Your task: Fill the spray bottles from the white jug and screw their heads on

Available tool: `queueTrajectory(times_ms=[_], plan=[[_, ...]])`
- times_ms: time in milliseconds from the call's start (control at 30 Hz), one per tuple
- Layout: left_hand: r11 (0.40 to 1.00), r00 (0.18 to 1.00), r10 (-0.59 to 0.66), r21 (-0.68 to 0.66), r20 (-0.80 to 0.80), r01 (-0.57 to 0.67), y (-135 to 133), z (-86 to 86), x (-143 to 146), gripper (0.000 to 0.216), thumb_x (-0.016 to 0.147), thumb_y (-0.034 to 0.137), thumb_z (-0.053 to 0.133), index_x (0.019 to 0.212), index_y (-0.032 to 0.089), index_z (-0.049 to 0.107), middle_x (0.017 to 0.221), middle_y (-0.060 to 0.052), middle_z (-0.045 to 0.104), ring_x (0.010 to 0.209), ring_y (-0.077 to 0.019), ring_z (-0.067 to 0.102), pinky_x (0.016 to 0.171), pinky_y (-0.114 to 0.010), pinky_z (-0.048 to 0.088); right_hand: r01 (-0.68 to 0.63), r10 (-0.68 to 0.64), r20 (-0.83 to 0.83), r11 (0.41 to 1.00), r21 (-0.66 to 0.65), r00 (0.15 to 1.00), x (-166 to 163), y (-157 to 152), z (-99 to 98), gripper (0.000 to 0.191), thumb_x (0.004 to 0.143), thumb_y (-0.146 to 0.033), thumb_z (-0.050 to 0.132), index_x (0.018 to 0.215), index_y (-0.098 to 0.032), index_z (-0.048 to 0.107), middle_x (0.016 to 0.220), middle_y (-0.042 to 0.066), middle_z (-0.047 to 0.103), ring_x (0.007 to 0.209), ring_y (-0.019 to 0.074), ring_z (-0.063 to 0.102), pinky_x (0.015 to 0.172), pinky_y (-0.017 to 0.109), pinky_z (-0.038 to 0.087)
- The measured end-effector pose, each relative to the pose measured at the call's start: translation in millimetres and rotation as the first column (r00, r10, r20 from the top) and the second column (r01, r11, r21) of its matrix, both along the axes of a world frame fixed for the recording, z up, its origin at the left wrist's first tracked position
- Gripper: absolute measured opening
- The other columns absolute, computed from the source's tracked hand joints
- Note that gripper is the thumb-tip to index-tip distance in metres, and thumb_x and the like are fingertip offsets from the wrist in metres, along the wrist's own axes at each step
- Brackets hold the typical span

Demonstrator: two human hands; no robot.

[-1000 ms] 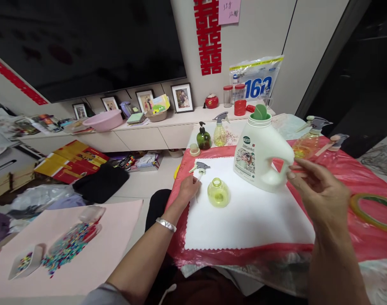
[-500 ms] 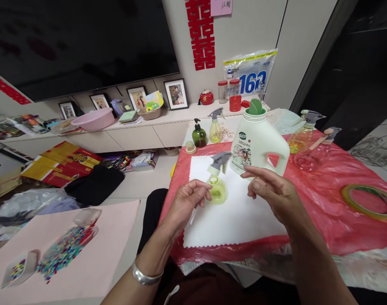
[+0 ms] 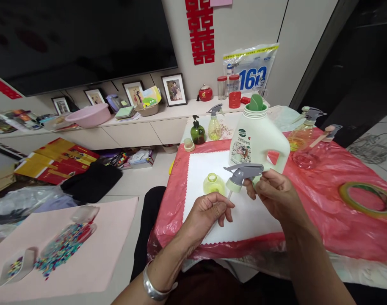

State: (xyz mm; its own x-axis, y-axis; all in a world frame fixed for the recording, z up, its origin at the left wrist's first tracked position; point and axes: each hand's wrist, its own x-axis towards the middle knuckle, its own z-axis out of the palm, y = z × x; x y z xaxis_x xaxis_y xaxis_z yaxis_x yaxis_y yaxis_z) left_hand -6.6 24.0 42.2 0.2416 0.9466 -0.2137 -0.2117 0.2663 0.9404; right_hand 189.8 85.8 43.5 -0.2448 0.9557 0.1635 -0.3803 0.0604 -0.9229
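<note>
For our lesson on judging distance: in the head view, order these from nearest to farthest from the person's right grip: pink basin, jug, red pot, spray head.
1. Spray head: held in the right grip.
2. Jug: on the table, just beyond the spray head.
3. Red pot: on the shelf behind the table.
4. Pink basin: same shelf, well to the left.

The trigger spray head (image 3: 244, 173) is dark grey with a pale green collar. It is held aloft just to the right of the bottle (image 3: 214, 184), apart from its mouth, its top nearly level and its collar tipped down and to the left. A thin whitish tube comes out below the collar, partly hidden. The bottle, translucent yellow-green, rounded and short-necked, stands upright, its mouth uncovered, its lower edge partly hidden.
</note>
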Motion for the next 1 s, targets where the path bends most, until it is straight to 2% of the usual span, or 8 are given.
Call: queueTrajectory(times_ms=[100, 233, 333, 467, 567, 667, 833, 1000], plan=[[0.994, 0.982, 0.025, 0.105, -0.185, -0.005, 0, 0.3, -3, 0.032, 0.084, 0.049, 0.073, 0.091, 0.019, 0.078, 0.082, -0.006, 0.077, 0.07, -0.0164, 0.063, 0.071, -0.03, 0.05, 0.103, -0.104, -0.021, 0.994, -0.025, 0.994, -1, -3, 4.2, 0.026, 0.073, -0.04, 0.085, 0.076, -0.018, 0.071, 0.066, 0.003, 0.068, 0.049, 0.0119, 0.054, 0.046, 0.025, 0.044], [0.903, 0.842, 0.355, 0.38, -0.405, -0.198, 11, -3.5, -21, 0.021, 0.088, 0.038, 0.067, 0.102, 0.024, 0.076, 0.106, -0.006, 0.077, 0.095, -0.0223, 0.068, 0.086, -0.036, 0.053, 0.368, -0.362, -0.134, 0.93, 0.021, 0.922, 11, -2, 11.7, 0.029, 0.068, -0.036, 0.087, 0.064, -0.019, 0.064, 0.061, 0.0, 0.065, 0.049, 0.0116, 0.056, 0.047, 0.024, 0.047], [0.814, 0.711, 0.523, 0.524, -0.47, -0.252, 27, -12.5, -34, 0.034, 0.084, 0.031, 0.07, 0.117, 0.024, 0.069, 0.123, -0.008, 0.071, 0.105, -0.0236, 0.067, 0.087, -0.036, 0.053, 0.537, -0.508, -0.246, 0.841, 0.065, 0.825, 23, -1, 18.1, 0.025, 0.067, -0.024, 0.086, 0.062, -0.017, 0.063, 0.063, 0.0, 0.065, 0.055, 0.012, 0.06, 0.049, 0.023, 0.049], [0.807, 0.678, 0.496, 0.577, -0.543, -0.129, 48, -28.0, -38, 0.043, 0.081, 0.028, 0.073, 0.123, 0.024, 0.066, 0.134, -0.009, 0.066, 0.124, -0.0278, 0.062, 0.1, -0.042, 0.05, 0.615, -0.568, -0.292, 0.782, 0.1, 0.769, 26, -6, 24.8, 0.015, 0.072, -0.019, 0.083, 0.07, -0.015, 0.069, 0.067, 0.002, 0.067, 0.059, 0.0121, 0.062, 0.055, 0.024, 0.053], [0.818, 0.7, 0.453, 0.57, -0.553, -0.079, 56, -36.8, -31, 0.033, 0.084, 0.027, 0.072, 0.116, 0.023, 0.069, 0.124, -0.008, 0.072, 0.119, -0.0269, 0.066, 0.104, -0.043, 0.049, 0.624, -0.567, -0.302, 0.769, 0.14, 0.767, 23, -12, 28.4, 0.011, 0.075, -0.02, 0.082, 0.076, -0.015, 0.072, 0.071, 0.002, 0.069, 0.062, 0.013, 0.064, 0.058, 0.026, 0.054], [0.8, 0.727, 0.435, 0.599, -0.531, -0.041, 55, -41.0, -24, 0.026, 0.085, 0.028, 0.073, 0.111, 0.022, 0.071, 0.117, -0.008, 0.075, 0.112, -0.026, 0.069, 0.103, -0.042, 0.051, 0.655, -0.585, -0.324, 0.736, 0.172, 0.743, 21, -16, 32.3, 0.012, 0.073, -0.016, 0.084, 0.079, -0.016, 0.074, 0.072, 0.001, 0.069, 0.064, 0.0141, 0.065, 0.058, 0.027, 0.054], [0.739, 0.747, 0.41, 0.671, -0.523, 0.064, 44, -42.7, -17, 0.025, 0.089, 0.029, 0.072, 0.114, 0.025, 0.071, 0.12, -0.007, 0.075, 0.118, -0.0259, 0.068, 0.105, -0.044, 0.051, 0.724, -0.655, -0.319, 0.662, 0.196, 0.685, 23, -22, 36.9, 0.013, 0.071, -0.017, 0.085, 0.08, -0.018, 0.076, 0.073, -0.001, 0.069, 0.063, 0.0146, 0.066, 0.056, 0.03, 0.057], [0.708, 0.755, 0.401, 0.699, -0.518, 0.104, 38, -44.0, -13, 0.026, 0.09, 0.027, 0.071, 0.116, 0.026, 0.07, 0.122, -0.008, 0.074, 0.124, -0.0269, 0.065, 0.107, -0.047, 0.05, 0.66, -0.603, -0.27, 0.702, 0.269, 0.751, 22, -28, 35.2, 0.011, 0.076, -0.025, 0.085, 0.078, -0.019, 0.076, 0.066, 0.001, 0.069, 0.057, 0.0171, 0.066, 0.056, 0.034, 0.057]])
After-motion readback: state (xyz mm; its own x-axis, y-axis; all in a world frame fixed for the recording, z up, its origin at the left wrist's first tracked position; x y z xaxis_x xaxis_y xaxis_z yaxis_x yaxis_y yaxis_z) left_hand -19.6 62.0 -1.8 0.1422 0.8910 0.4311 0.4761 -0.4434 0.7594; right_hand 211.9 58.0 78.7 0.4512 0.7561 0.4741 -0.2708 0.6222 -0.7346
